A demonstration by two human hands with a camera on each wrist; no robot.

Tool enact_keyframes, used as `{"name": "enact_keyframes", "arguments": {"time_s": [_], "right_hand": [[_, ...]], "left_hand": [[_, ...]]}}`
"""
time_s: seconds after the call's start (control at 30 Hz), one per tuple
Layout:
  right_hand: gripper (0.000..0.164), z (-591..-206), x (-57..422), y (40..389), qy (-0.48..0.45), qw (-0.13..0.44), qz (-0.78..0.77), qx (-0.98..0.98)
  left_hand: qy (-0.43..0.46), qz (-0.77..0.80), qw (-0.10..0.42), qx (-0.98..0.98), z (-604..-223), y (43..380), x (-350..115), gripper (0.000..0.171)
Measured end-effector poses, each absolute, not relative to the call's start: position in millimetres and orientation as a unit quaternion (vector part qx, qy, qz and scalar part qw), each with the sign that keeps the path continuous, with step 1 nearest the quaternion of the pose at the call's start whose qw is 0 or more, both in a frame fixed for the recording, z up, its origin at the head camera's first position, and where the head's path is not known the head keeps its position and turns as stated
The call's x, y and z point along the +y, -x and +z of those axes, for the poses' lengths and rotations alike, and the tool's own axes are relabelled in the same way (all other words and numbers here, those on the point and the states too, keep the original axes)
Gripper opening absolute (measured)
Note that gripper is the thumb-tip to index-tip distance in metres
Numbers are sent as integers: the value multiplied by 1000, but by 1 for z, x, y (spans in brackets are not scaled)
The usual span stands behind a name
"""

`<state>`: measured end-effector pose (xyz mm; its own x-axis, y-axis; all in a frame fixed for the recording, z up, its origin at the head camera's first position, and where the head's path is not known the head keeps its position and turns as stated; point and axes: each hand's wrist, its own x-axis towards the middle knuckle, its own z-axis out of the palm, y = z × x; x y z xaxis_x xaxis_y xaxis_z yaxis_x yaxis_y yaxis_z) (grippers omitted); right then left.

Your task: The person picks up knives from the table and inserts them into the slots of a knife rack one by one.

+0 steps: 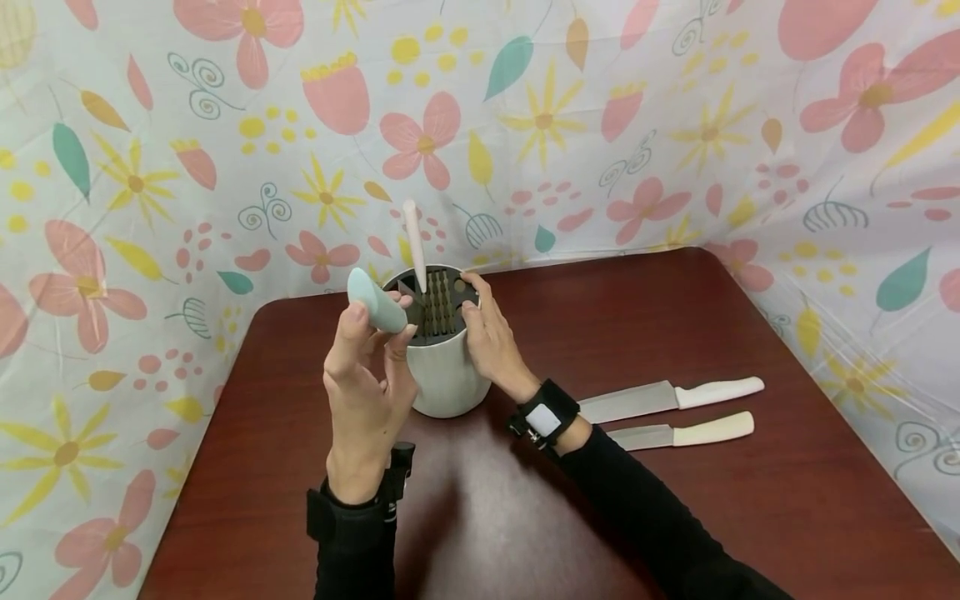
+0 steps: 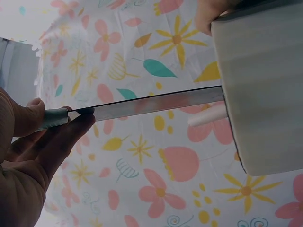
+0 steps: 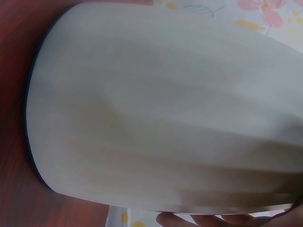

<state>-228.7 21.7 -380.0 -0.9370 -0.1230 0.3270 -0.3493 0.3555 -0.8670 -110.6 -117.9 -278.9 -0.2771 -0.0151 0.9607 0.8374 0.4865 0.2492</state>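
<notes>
My left hand (image 1: 369, 400) pinches the pale green handle of a knife (image 1: 377, 303) between thumb and fingers, above the knife block's left side. In the left wrist view the knife's blade (image 2: 156, 105) runs from the fingers to the top of the block; its tip is hidden there. The white round knife block (image 1: 448, 379) stands upright on the table, with a dark slotted top. Around its right rim my right hand (image 1: 497, 343) grips the block, some fingers showing along its side in the right wrist view. A pale pinkish handle (image 1: 415, 243) sticks up from the slots.
Two knives lie on the dark red-brown table (image 1: 795, 492) to the right: a larger white-handled knife (image 1: 718, 392) and a smaller cream-handled knife (image 1: 712, 431). Their blade ends pass behind the right forearm. A flowered cloth (image 1: 540, 125) hangs behind and beside the table.
</notes>
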Motion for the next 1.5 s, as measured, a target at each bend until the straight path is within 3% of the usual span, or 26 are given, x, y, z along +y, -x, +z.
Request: {"name": "enact_keyframes", "arguments": {"time_s": [0.57, 0.77, 1.23, 1.5], "right_hand": [[50, -382, 21, 227, -139, 103, 545, -820], [50, -381, 21, 227, -146, 101, 544, -820], [51, -381, 21, 227, -149, 101, 544, -819], [51, -381, 21, 228, -148, 104, 548, -817]], "left_hand": [[298, -387, 510, -709, -297, 124, -121, 90], [289, -368, 529, -708, -297, 120, -119, 95], [301, -358, 584, -664, -293, 112, -115, 74], [290, -392, 569, -662, -295, 114, -115, 86]]}}
